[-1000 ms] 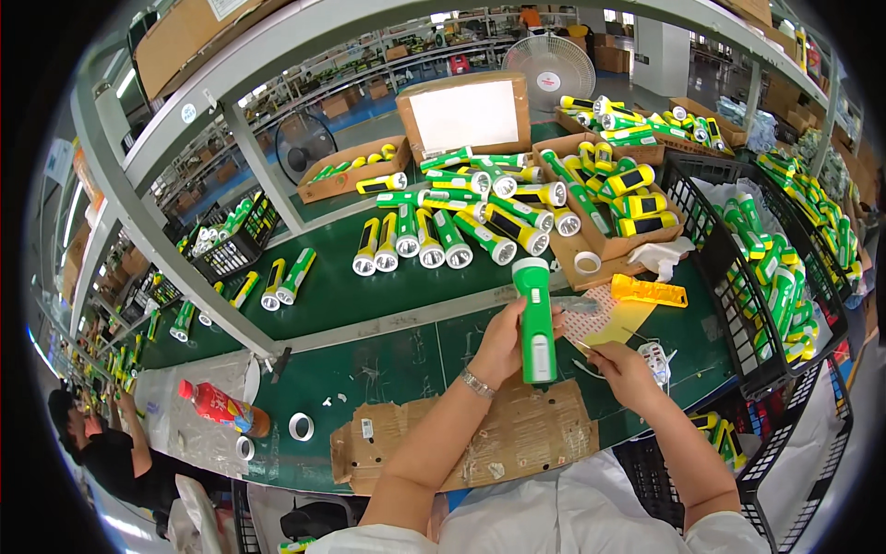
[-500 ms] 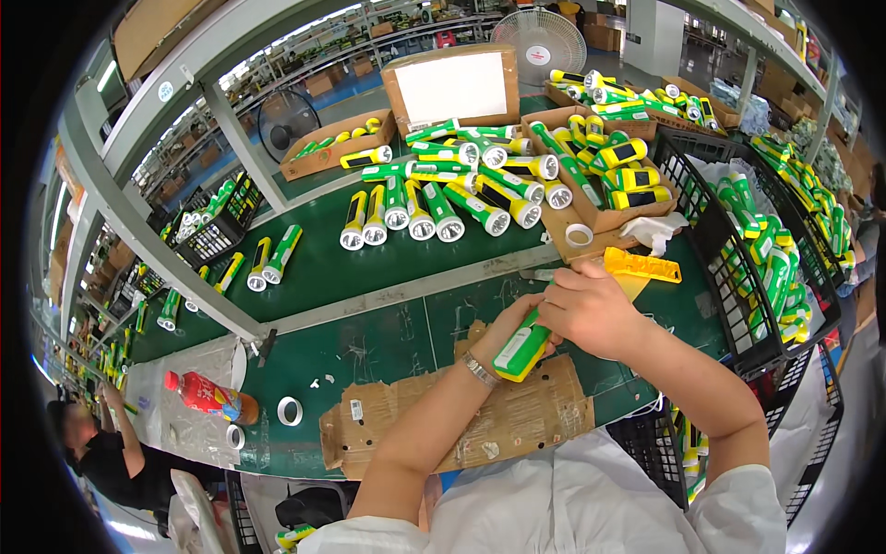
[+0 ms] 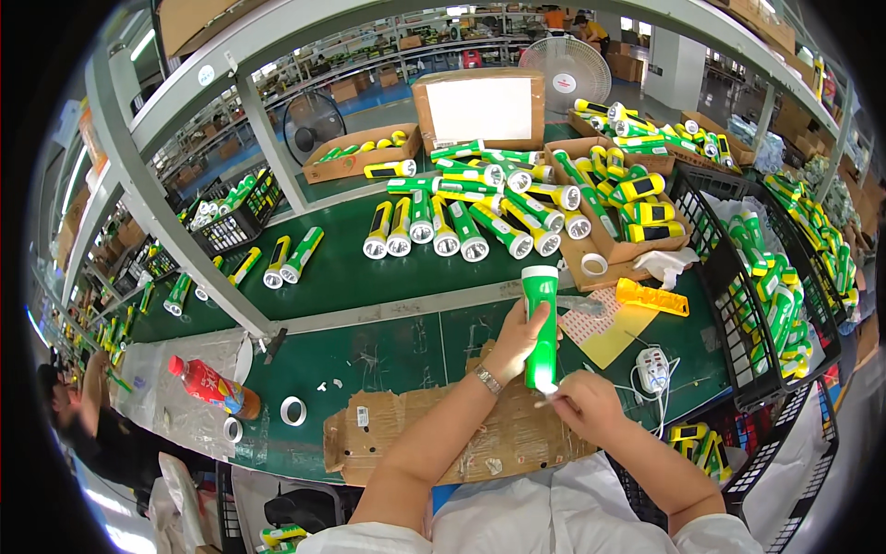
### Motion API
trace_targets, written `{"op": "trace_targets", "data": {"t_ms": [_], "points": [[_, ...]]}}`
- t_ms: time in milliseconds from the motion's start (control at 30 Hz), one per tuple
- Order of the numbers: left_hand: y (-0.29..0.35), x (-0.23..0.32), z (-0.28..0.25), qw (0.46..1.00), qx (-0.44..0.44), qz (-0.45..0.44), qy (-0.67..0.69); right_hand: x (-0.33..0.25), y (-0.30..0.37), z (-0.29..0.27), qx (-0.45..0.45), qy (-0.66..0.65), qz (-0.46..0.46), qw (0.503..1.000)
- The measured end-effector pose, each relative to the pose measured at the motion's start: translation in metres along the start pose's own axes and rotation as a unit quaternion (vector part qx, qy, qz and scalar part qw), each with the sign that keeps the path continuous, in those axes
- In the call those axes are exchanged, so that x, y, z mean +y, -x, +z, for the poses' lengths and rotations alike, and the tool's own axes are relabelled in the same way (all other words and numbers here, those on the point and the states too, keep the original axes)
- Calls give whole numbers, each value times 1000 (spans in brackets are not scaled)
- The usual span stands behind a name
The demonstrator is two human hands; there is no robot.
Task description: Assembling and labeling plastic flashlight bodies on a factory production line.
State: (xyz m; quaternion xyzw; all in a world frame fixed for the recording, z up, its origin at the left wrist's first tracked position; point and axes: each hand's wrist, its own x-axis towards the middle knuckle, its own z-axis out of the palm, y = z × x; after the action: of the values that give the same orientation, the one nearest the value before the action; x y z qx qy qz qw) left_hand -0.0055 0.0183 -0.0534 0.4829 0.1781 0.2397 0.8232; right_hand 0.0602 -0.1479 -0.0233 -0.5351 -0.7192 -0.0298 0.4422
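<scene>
My left hand (image 3: 519, 343) is wrapped round a green flashlight (image 3: 541, 319), which stands nearly upright with its white head at the far end. A bright white glow shows at the flashlight's near end. Close beside that glow, my right hand (image 3: 591, 406) has its fingers pinched together. Something small and pale is at the fingertips, too small to name. Under both hands lies a flattened brown cardboard sheet (image 3: 397, 434) on the green table. A sticker sheet on yellow backing (image 3: 620, 340) and a yellow plastic holder (image 3: 653, 297) lie to the right of the flashlight.
Rows of flashlights (image 3: 443, 226) lie beyond the metal rail. A black crate (image 3: 729, 305) full of flashlights stands at right, near a white power strip (image 3: 652, 369) with cords. A drink bottle (image 3: 212, 388) and tape rolls (image 3: 293, 411) sit at left.
The flashlight has turned from tilted to nearly upright. My right hand has left its far part and moved down to its near end, where a glow now shows. The view has shifted slightly.
</scene>
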Motion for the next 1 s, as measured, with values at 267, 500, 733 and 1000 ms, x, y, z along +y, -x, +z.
{"op": "trace_targets", "data": {"t_ms": [267, 500, 733, 1000], "points": [[-7, 0, 1, 998, 46, 13, 50, 6, 11, 10, 42, 52, -22, 998], [-2, -4, 8, 997, 73, -21, 30, -4, 8, 15, 65, 32, 23, 997], [0, -7, 3, 994, 69, -74, 48, -2, 17, 27, 58, 7, 61, 996], [0, -11, 11, 999, 17, -2, 46, 26, 14, 49, 206, -135, 350, 904]]}}
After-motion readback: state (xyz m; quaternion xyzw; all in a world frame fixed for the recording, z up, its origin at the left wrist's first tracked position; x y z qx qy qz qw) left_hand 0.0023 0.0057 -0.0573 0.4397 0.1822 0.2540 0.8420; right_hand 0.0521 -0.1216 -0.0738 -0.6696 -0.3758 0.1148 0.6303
